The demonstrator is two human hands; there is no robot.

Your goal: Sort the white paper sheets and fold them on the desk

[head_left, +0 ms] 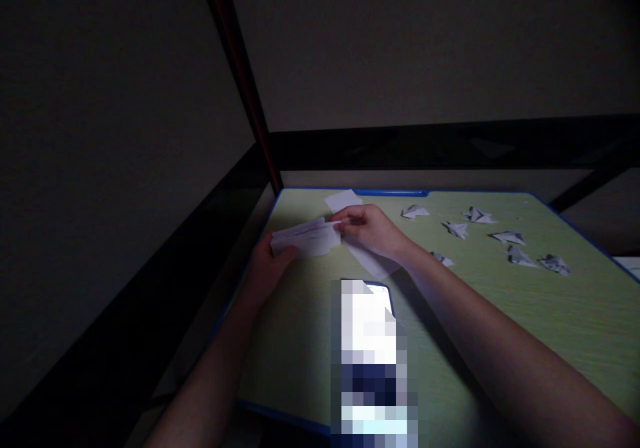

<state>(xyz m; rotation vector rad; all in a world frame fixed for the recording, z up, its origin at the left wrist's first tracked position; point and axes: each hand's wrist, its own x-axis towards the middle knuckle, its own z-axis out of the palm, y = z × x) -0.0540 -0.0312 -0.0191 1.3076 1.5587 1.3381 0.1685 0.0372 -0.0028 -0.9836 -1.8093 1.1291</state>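
Note:
A stack of white paper sheets (307, 237) is gripped at its left end by my left hand (273, 259), the thumb lying across the front. At the stack's right end, the fingers of my right hand (367, 225) pinch the edge of a sheet. Whether that sheet is apart from the others I cannot tell. One loose paper sheet (344, 201) lies flat behind my right hand. Another sheet (373, 261) rests on the table beneath my right wrist, partly hidden by it.
The pale green table (295, 348) has a blue rim. A lit phone (383, 291), mostly pixelated, lies near the front. Several folded paper figures (479, 215) are spread over the right side, one partly behind my right forearm. Dark walls with black rails stand behind and left.

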